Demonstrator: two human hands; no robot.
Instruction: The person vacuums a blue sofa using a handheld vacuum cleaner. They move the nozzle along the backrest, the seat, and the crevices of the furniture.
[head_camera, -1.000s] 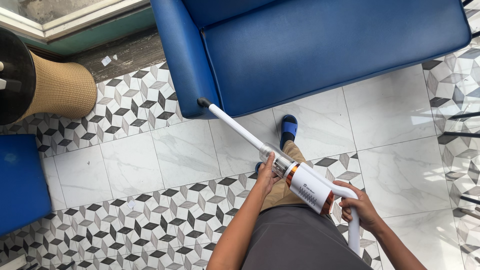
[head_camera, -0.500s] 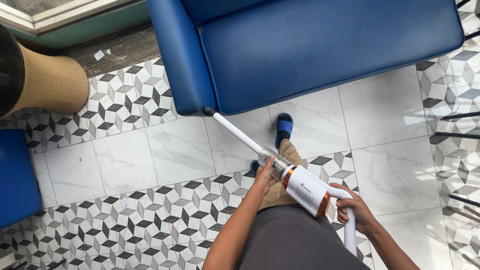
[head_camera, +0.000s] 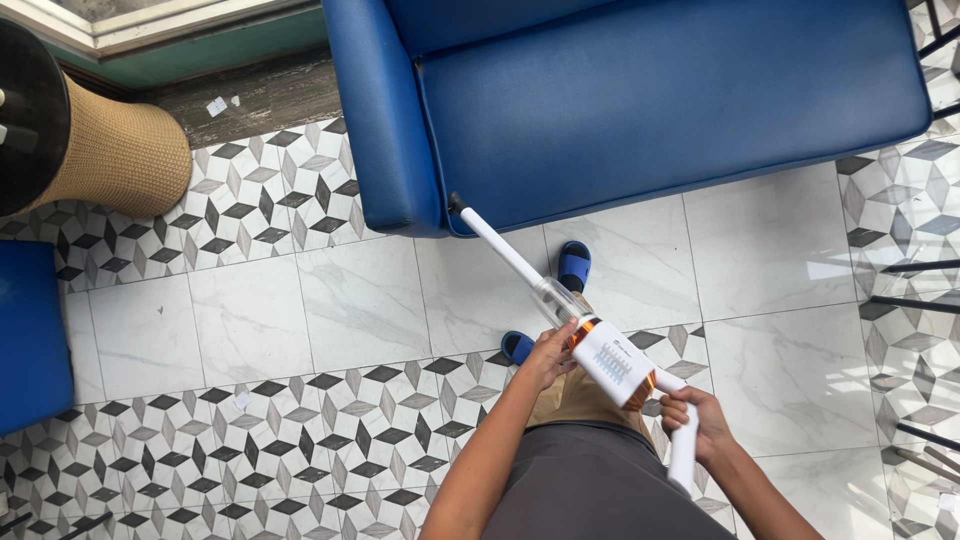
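Patterned tile floor (head_camera: 250, 320), blue sofa (head_camera: 640, 100) blocking vacuum (head_camera: 600, 350), wicker stool (head_camera: 110, 160)

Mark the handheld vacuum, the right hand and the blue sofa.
handheld vacuum (head_camera: 612, 362): head view, white body.
right hand (head_camera: 698, 420): head view, knuckles around the handle.
blue sofa (head_camera: 660, 100): head view, seat cushion.

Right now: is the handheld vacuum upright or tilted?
Tilted. The handheld vacuum slants from the right hand on its handle up-left to the blue sofa front edge; the left hand steadies its body.
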